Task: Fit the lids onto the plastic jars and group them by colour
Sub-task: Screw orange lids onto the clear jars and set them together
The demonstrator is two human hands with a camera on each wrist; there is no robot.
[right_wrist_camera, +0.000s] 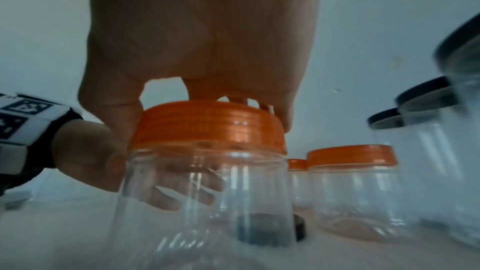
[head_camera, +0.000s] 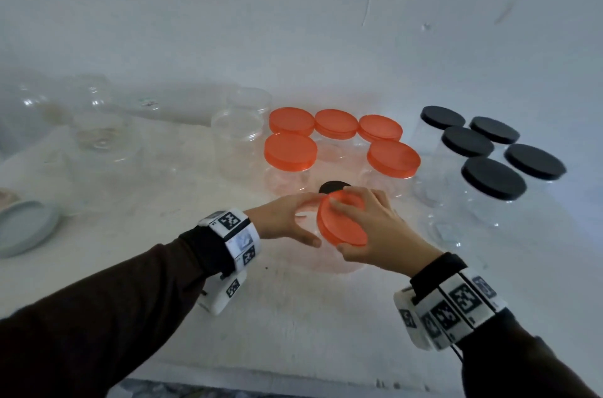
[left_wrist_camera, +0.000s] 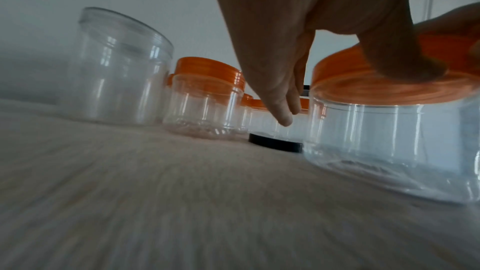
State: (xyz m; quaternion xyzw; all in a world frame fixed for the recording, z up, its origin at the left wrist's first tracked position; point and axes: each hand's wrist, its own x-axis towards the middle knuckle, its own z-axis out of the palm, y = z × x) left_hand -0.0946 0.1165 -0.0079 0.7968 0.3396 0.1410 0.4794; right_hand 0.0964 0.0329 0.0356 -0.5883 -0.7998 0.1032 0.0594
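Note:
A clear plastic jar [head_camera: 329,262] stands near the table's front, with an orange lid [head_camera: 341,223] on its mouth. My right hand [head_camera: 359,228] grips that lid from above, fingers curled round its rim [right_wrist_camera: 207,122]. My left hand [head_camera: 290,218] wraps round the jar's left side. Its fingers [right_wrist_camera: 182,194] show through the clear wall and its thumb [left_wrist_camera: 400,56] lies on the lid's edge. A loose black lid [head_camera: 332,186] lies flat just behind the jar. Several orange-lidded jars [head_camera: 290,149] stand grouped behind, and several black-lidded jars [head_camera: 492,177] stand to the right.
Several clear jars without lids [head_camera: 238,136] stand at the back left. A pale blue-grey lid [head_camera: 23,228] lies at the far left edge. A white wall rises right behind the table. The table's front edge [head_camera: 293,375] runs below my arms.

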